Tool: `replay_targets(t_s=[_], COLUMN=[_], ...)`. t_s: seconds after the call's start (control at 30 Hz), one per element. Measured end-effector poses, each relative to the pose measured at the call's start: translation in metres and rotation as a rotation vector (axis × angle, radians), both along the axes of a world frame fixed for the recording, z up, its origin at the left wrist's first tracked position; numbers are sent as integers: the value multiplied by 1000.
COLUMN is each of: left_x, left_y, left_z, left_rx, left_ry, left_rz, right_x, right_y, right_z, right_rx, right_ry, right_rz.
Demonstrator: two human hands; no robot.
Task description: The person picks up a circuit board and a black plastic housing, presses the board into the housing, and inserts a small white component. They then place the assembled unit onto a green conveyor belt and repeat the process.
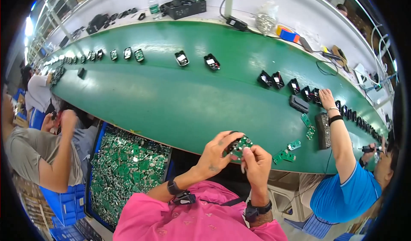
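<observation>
In front of my chest, my left hand [215, 154] is wrapped round a small black housing [232, 146]. A green circuit board [243, 143] with pale components sits at the housing's opening; whether it is fully seated I cannot tell. My right hand [257, 163] pinches the board's near right edge between thumb and fingers. Just right of my hands, a few loose green circuit boards [282, 156] lie on the green workbench [180, 99] near its front edge.
A blue crate [101, 132] full of green boards stands at my left. Black housings [277, 80] line the bench's far side. A co-worker's arm [342, 138] reaches over at the right, beside a dark block [323, 131]. Another person [47, 155] works at the left.
</observation>
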State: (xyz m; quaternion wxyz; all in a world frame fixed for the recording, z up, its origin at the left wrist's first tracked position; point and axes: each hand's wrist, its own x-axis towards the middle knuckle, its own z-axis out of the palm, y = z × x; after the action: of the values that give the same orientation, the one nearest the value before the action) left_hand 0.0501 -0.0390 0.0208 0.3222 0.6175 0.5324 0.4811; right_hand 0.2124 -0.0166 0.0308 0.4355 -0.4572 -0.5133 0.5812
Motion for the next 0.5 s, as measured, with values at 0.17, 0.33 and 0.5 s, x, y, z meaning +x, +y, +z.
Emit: replay_targets(t_s=[0.17, 0.33, 0.5], left_x=[0, 3, 3], left_y=[2, -2, -7], left_z=[-3, 6, 26], left_rx=[89, 164, -197], left_ry=[-79, -66, -363], left_rz=[0, -9, -67], right_x=[11, 11, 8], right_y=[6, 13, 12], right_z=[10, 20, 13], right_rx=[307, 47, 87], right_ry=[-314, -185, -144], right_rz=[193, 124, 3])
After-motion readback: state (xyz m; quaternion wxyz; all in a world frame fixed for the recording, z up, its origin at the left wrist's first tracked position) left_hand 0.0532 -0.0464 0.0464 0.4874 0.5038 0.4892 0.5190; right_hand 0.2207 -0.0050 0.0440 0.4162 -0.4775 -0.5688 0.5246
